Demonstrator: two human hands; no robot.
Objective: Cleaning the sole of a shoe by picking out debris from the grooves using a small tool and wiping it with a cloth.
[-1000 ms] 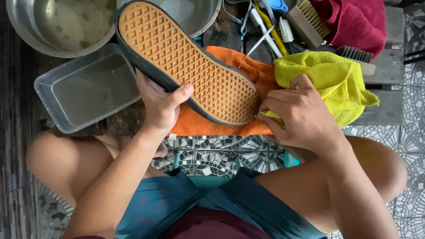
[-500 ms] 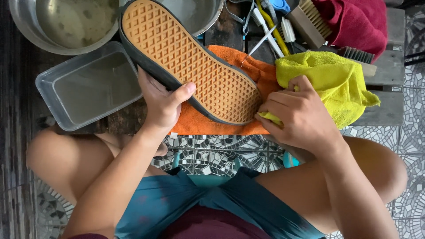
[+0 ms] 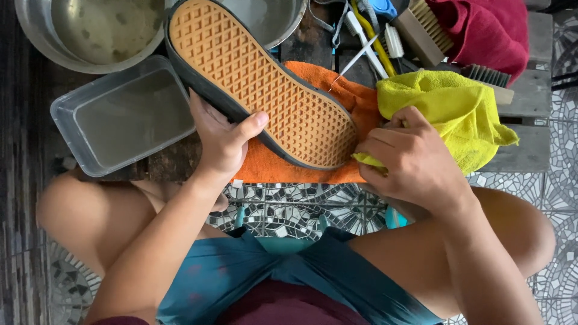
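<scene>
Left grip around shoe — right bunching cloth

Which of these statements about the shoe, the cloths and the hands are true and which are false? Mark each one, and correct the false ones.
1. The left hand holds the shoe with its tan waffle sole facing up. True.
2. The right hand grips a red cloth. False: it grips the yellow cloth; the dark red cloth lies untouched at the top right.
3. An orange cloth lies under the shoe. True.
4. The clear plastic tub sits to the right of the shoe. False: it sits to its left.
5. A wooden brush lies beside the dark red cloth. True.
</scene>
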